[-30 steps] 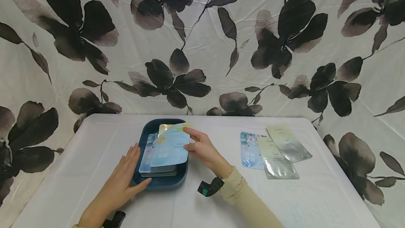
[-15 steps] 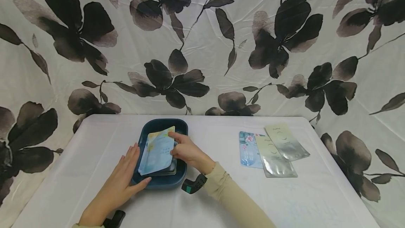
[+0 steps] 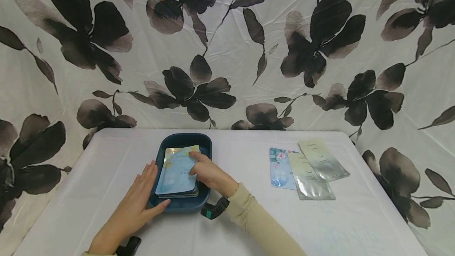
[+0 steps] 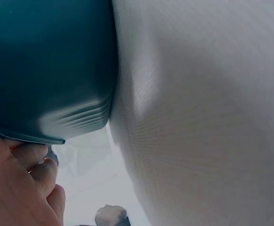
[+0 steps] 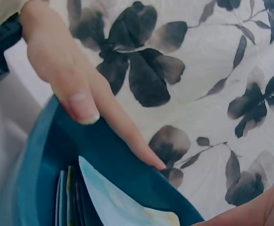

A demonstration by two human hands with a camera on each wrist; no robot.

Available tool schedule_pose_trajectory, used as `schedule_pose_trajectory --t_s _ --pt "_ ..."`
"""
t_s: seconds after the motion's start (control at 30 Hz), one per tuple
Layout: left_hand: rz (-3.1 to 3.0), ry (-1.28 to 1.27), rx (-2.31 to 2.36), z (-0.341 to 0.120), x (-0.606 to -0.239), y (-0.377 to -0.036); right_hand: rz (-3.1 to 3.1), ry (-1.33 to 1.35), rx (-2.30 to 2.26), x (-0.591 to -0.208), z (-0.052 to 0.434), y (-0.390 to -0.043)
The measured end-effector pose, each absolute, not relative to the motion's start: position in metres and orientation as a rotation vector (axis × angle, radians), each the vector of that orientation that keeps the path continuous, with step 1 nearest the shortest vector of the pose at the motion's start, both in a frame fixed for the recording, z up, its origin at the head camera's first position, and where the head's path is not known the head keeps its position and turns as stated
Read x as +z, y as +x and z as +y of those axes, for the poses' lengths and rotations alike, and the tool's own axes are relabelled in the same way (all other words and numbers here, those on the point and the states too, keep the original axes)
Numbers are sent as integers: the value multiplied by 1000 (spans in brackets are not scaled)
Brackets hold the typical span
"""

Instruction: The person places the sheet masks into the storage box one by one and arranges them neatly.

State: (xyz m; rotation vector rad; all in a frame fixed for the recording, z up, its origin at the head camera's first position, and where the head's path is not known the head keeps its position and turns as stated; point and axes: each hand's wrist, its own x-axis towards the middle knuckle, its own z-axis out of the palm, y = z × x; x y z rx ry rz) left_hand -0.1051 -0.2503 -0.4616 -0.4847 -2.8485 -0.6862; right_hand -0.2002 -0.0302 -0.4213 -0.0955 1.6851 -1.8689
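right hand (image 3: 209, 174): fingers on top light-blue sachet (image 3: 177, 171), pressing it onto stack in teal tray (image 3: 185, 139) | left hand (image 3: 136, 198): flat, fingers together against tray's left side | three sachets (image 3: 307, 167) on table, well apart

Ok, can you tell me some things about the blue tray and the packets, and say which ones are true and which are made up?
1. The tray is dark teal. True.
2. The tray holds nothing. False: a stack of packets lies in it.
3. The right hand rests on the top packet in the tray. True.
4. The left hand is lifting a silver packet. False: it lies flat against the tray's near left side.
5. Three packets lie on the white table to the right of the tray. True.
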Motion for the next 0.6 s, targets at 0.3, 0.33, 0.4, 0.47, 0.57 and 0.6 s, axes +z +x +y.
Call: schedule_pose_trajectory --t_s 0.3,0.33,0.4,0.47,0.57,0.6 --pt "-2827 -512 -684 -251 -462 -106 1847 -53 -1819 -413 -32 -189" --pt "-2824 -514 -684 -251 -462 -106 1870 -55 -1811 -413 -33 -188" --pt "-2825 -513 -684 -251 -461 -105 1909 -60 -1786 -414 -35 -186" --pt "-2821 -515 -682 -251 -461 -105 1938 -60 -1763 -416 -37 -185" --pt "-2819 -516 -684 -251 -461 -104 1939 -59 -1755 -420 -40 -182" --pt "-2817 -516 -684 -251 -461 -104 1941 -59 -1754 -421 -42 -182"
